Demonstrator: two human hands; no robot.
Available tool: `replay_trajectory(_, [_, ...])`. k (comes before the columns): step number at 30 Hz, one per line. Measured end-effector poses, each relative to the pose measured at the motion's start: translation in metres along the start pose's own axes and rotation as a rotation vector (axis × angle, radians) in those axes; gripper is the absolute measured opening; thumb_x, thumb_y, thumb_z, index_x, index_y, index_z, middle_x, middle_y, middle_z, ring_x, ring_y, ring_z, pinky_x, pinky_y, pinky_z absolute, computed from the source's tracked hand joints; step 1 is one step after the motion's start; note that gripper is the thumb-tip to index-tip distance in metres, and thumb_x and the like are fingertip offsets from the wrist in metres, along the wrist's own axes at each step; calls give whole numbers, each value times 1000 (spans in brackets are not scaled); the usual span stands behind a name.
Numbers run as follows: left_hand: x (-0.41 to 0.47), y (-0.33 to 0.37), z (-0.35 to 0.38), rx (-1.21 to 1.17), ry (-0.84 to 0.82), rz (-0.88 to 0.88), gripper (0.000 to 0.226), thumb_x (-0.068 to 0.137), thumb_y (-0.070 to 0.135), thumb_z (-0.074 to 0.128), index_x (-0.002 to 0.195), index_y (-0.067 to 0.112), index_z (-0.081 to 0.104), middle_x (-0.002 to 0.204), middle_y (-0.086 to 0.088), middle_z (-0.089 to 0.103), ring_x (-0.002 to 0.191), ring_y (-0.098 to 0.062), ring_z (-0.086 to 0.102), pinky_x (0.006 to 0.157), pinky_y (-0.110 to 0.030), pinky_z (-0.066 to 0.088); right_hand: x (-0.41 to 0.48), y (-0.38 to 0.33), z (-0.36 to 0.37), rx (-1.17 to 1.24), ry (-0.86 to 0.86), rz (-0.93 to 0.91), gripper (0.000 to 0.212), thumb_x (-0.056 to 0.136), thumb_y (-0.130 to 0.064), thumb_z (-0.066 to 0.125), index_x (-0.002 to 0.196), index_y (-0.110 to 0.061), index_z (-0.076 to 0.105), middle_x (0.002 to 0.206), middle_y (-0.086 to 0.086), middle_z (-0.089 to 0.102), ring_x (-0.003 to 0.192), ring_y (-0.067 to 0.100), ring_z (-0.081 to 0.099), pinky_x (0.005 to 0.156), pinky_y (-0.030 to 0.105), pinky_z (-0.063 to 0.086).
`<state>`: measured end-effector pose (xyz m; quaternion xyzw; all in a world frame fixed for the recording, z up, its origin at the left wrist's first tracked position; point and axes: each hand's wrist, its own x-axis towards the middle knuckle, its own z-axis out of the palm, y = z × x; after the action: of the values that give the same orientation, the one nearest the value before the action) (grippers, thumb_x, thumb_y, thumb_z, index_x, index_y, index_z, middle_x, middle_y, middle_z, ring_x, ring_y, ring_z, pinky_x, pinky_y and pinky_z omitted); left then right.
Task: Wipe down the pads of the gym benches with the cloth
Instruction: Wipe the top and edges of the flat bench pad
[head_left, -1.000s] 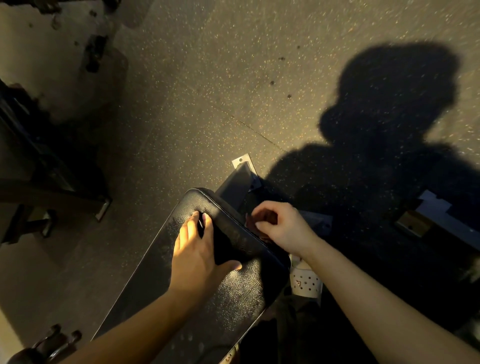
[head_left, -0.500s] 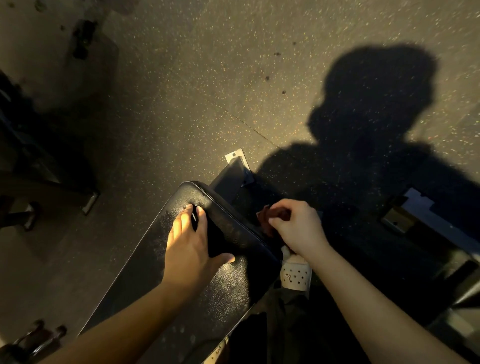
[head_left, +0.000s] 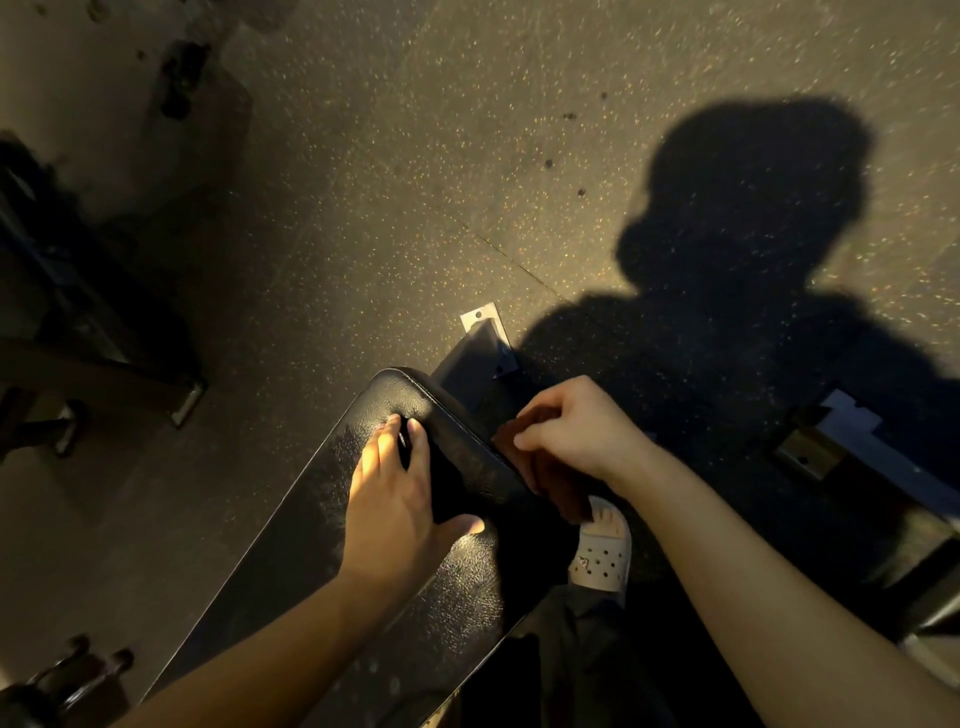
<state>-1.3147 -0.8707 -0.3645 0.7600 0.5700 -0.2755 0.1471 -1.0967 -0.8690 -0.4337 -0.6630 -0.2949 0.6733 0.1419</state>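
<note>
On my feed the left hand (head_left: 392, 499) lies flat on the black bench pad (head_left: 457, 603), at about 7 o'clock from frame centre, with fingers straight and thumb spread, gripping nothing. At 3 o'clock from it, the right hand (head_left: 582, 436) has its fingers curled, pinching the dark reddish cloth (head_left: 556, 488). The cloth hangs against the pad's right edge, near its far corner. A white clog (head_left: 602, 558) sits at 6 o'clock below the cloth, and the person's shadow (head_left: 753, 234) falls across the speckled floor (head_left: 363, 208) at 2 o'clock
</note>
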Motion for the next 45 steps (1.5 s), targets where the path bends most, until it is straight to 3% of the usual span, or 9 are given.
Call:
replay_trajectory(6, [-1,-1,3,-6,-1,13,123,77,80,63,163,13,9,170,-16,8,157,-32,8,127,-42,14,8,-9,18,-288,58,-34,16,89,-21,72,103,-28,75,86,-8,66,89,15,65,78,34,56])
replay_trajectory(9, [1,-3,6,-14,13,24,122,78,81,61,164,13,7,170,-15,6,158,-32,6,127,-41,11,16,-20,6,-113,-10,-9,12,82,-21,74,91,-27,76,83,-4,71,86,17,66,70,31,54])
replay_trajectory(13, [0,-5,8,-11,13,38,122,78,83,57,163,13,5,170,-16,7,157,-32,7,127,-41,12,26,-37,18,-179,146,-70,24,90,-21,71,113,-26,74,104,0,73,99,20,67,85,34,55])
replay_trajectory(19, [3,-8,13,5,28,39,125,75,87,55,163,12,5,168,-17,9,156,-34,10,126,-41,14,45,-68,28,-107,99,-13,42,78,-26,75,117,-15,68,107,8,71,100,27,67,89,36,56])
replay_trajectory(25, [4,-10,15,15,38,40,127,74,85,60,163,11,7,168,-17,12,155,-35,12,126,-44,15,31,-60,44,-145,112,-240,24,90,-15,67,105,-29,79,111,-7,75,109,16,65,98,30,51])
replay_trajectory(35, [3,-4,8,42,69,41,128,72,82,66,162,9,11,168,-17,14,154,-34,15,126,-44,21,-41,35,23,-120,183,-64,23,93,-19,69,106,-38,72,108,-10,70,106,12,64,94,34,53])
replay_trajectory(39, [-4,-4,0,42,9,25,127,75,79,66,162,8,6,169,-16,8,156,-32,9,127,-45,13,-81,24,24,152,162,-94,19,82,-37,77,100,-42,76,103,-9,73,97,11,69,80,31,54])
replay_trajectory(42, [-25,-7,-19,-97,-11,67,98,88,61,65,160,13,20,165,-13,22,153,-30,21,124,-45,19,-126,9,35,388,237,-77,26,89,-13,74,97,-38,78,101,0,76,91,19,75,69,30,60])
replay_trajectory(45, [-69,-16,-54,-540,80,169,46,90,27,65,136,24,60,128,0,64,122,-23,60,101,-35,47,-187,-11,64,550,335,-73,31,89,-3,68,96,-31,80,98,5,79,92,22,76,75,34,61])
